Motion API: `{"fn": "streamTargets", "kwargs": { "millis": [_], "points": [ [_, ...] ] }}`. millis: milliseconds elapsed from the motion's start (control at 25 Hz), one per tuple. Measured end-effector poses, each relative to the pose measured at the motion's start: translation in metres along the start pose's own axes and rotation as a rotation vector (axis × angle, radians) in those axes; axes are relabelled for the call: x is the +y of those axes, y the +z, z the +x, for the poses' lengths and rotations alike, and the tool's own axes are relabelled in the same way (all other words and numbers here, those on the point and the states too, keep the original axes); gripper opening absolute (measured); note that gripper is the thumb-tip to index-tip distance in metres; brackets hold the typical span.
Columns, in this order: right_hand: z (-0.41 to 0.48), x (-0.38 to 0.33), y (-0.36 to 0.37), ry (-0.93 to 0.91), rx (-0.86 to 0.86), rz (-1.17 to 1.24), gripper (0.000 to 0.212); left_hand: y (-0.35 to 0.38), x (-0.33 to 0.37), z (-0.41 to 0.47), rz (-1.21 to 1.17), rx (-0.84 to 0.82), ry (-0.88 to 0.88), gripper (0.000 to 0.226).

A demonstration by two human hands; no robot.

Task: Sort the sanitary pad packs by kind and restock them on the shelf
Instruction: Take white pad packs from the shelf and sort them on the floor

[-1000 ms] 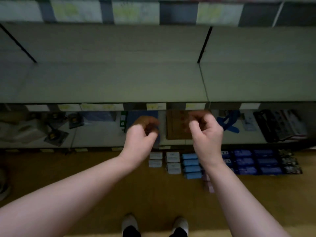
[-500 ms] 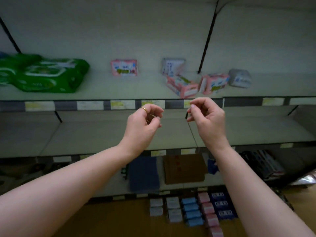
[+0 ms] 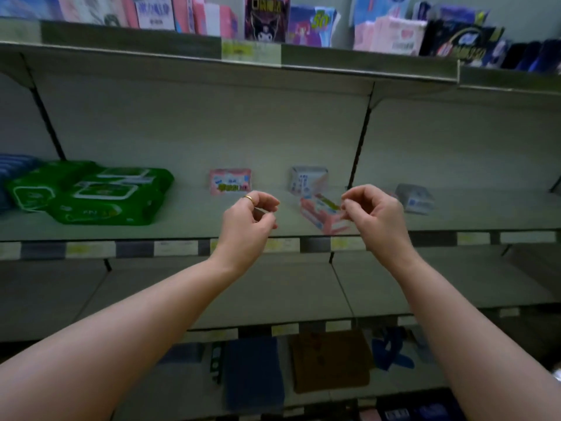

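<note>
Packs sit scattered on the middle shelf (image 3: 188,220) at centre frame, just beyond both hands. The left hand (image 3: 249,217) and the right hand (image 3: 375,214) hover side by side before the shelf edge, fingers loosely curled, grasping nothing that shows.

The tipped pink pack (image 3: 318,209) lies between them but much closer to the right hand. Its long axis slants from upper left to lower right of the frame. The right fingertips (image 3: 346,205) overlap its right end, though whether they touch it is unclear.

An upright pink pack (image 3: 230,181) stands just above the left hand. A white pack (image 3: 309,180) stands above the gap, and a grey pack (image 3: 414,198) lies right of the right hand.

Print on every pack is blurred, so the kinds are hard to tell apart. The right hand hides whatever sits behind it.
</note>
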State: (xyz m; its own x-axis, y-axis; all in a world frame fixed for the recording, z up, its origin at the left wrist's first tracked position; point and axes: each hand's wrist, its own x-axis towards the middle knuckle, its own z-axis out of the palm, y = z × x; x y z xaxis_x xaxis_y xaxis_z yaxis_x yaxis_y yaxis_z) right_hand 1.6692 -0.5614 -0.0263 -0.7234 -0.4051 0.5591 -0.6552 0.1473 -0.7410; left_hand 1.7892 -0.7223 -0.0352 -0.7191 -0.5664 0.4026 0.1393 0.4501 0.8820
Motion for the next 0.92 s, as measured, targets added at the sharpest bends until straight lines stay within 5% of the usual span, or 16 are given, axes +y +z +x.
{"fn": "streamTargets", "kwargs": {
  "millis": [280,640,920],
  "points": [
    [0.087,0.027,0.005,-0.155,-0.160,-0.222,0.011,0.018,0.007,0.067,0.158,0.090,0.004,0.025],
    [0.190,0.111,0.044,-0.138,-0.380,-0.314,0.019,0.070,-0.019,0.141,0.248,0.096,-0.131,0.019],
    [0.242,0.176,0.104,0.010,-0.588,-0.573,0.060,0.081,-0.067,0.194,0.238,0.026,-0.224,0.024]
  ]
}}
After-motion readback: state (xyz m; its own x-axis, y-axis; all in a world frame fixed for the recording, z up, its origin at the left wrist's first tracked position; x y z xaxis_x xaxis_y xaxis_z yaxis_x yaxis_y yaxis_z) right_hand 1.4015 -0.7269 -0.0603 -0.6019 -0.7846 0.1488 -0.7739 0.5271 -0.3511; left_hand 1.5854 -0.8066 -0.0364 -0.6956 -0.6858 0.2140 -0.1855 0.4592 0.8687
